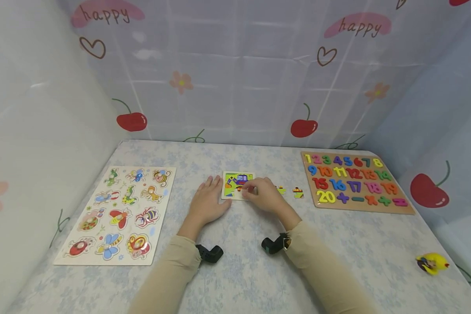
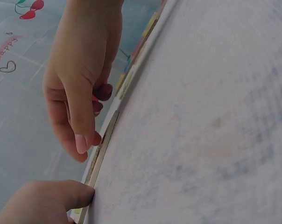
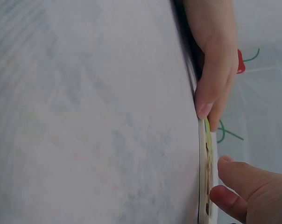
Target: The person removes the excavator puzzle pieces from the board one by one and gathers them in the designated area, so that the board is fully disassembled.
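Note:
A small puzzle board with a purple digger picture lies between the hands. My left hand lies with fingers stretched out along its left side, the thumb touching the near edge. In the left wrist view that thumb meets the board's rim. Over the board's right part bends my right hand, fingertips low at the picture. The right wrist view shows its fingertips apart, no piece visible between them. Two loose puzzle pieces, a green-yellow one and another, lie right of this hand.
A large insect puzzle board lies at the left of the table. At the right lies a wooden number board with colourful numerals. A yellow toy figure sits near the right edge. Printed curtains surround the table.

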{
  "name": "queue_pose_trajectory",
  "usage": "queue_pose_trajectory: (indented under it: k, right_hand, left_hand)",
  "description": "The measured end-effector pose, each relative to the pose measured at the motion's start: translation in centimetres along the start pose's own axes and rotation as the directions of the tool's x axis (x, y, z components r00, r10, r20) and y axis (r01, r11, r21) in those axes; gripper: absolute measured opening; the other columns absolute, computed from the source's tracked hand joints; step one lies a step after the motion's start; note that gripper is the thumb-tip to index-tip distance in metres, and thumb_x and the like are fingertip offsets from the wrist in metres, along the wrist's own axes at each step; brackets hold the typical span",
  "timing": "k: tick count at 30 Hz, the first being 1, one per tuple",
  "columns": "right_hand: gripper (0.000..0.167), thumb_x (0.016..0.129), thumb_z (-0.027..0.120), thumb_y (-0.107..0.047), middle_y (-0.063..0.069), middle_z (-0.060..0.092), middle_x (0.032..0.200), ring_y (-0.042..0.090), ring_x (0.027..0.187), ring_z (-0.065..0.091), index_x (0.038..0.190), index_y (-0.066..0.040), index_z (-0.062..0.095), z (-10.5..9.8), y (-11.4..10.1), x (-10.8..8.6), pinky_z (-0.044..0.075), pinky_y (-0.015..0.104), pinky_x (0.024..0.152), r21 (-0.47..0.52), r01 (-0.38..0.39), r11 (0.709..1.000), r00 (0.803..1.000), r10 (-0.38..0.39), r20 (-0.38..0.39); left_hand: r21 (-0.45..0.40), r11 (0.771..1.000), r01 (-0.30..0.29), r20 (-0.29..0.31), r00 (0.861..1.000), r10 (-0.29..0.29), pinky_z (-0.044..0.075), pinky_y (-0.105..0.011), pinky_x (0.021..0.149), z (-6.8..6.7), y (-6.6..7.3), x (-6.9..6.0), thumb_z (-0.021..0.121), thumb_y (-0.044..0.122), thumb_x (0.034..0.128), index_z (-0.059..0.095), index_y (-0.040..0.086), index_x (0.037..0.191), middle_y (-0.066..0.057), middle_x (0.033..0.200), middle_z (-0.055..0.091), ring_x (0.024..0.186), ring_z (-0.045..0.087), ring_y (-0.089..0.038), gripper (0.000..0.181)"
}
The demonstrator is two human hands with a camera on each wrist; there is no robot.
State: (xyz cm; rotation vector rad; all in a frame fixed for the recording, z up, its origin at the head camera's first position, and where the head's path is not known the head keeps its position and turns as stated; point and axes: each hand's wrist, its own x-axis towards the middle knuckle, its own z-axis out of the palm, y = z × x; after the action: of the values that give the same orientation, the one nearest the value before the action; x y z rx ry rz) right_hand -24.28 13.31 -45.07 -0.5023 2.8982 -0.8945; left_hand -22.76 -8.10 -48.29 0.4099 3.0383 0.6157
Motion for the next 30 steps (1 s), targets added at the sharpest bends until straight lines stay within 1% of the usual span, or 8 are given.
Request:
queue_pose_trajectory:
  k: [4,7,11,15,22,30]
  right_hand:
    - [0.016,0.092,0.071,-0.026,-0.003,0.066,0.088,0.017,0.088,0.051,0.105,-0.019,0.076,0.8,-0.6,0.3,0.042,0.033,0.081,0.002,0.054,0.999,0.999,-0.054,0.003]
    - [0.014,0.091,0.073,-0.025,-0.004,0.066,0.086,0.015,0.086,0.053,0.103,-0.018,0.076,1.2,-0.7,0.4,0.043,0.033,0.083,-0.007,0.094,0.996,0.996,-0.094,-0.006]
    - [0.012,0.09,0.074,-0.024,-0.005,0.067,0.087,0.014,0.085,0.053,0.1,-0.018,0.076,1.6,-1.0,0.6,0.043,0.032,0.082,-0.013,0.121,0.993,0.992,-0.122,-0.014]
    - [0.012,0.09,0.073,-0.025,-0.004,0.066,0.089,0.014,0.086,0.051,0.099,-0.018,0.076,1.9,-1.2,0.8,0.041,0.031,0.079,-0.015,0.11,0.994,0.994,-0.11,-0.012]
    - [0.006,0.09,0.074,-0.025,-0.005,0.063,0.085,0.015,0.084,0.048,0.093,-0.02,0.074,2.5,-1.2,1.1,0.039,0.029,0.077,0.008,0.083,0.997,0.996,-0.082,-0.029]
    - [0.005,0.091,0.073,-0.024,-0.006,0.063,0.083,0.015,0.085,0.048,0.09,-0.02,0.072,2.4,-1.3,1.1,0.039,0.028,0.076,0.044,0.04,0.998,0.999,-0.039,-0.029]
  left_hand:
    - [0.005,1.0,-0.014,0.004,1.0,0.014,0.013,-0.045,0.127,0.0,-0.1,0.0,0.048,0.053,0.094,0.027,0.009,0.157,-0.006,0.165,0.022,0.156,0.013,-0.025,0.08]
    - [0.01,1.0,-0.018,0.005,1.0,0.018,0.013,-0.045,0.127,0.0,-0.1,0.1,0.048,0.053,0.0947,0.027,0.009,0.157,-0.005,0.166,0.022,0.156,0.013,-0.025,0.079]
    - [0.009,1.0,-0.021,-0.005,1.0,0.021,0.014,-0.046,0.127,0.0,-0.2,0.0,0.048,0.051,0.0947,0.029,0.008,0.157,-0.006,0.165,0.024,0.155,0.015,-0.026,0.077]
    - [0.008,1.0,-0.028,-0.012,1.0,0.028,0.015,-0.047,0.127,0.0,-0.2,0.0,0.048,0.049,0.0948,0.031,0.008,0.156,-0.006,0.165,0.026,0.155,0.016,-0.026,0.076]
    - [0.008,1.0,-0.025,-0.008,1.0,0.025,0.015,-0.046,0.127,0.0,-0.2,0.0,0.048,0.047,0.095,0.03,0.008,0.156,-0.006,0.165,0.026,0.155,0.015,-0.026,0.075]
    - [0.003,1.0,-0.024,-0.007,1.0,0.024,0.014,-0.047,0.127,0.0,-0.2,0.0,0.048,0.047,0.095,0.029,0.009,0.157,-0.005,0.165,0.025,0.155,0.014,-0.026,0.075]
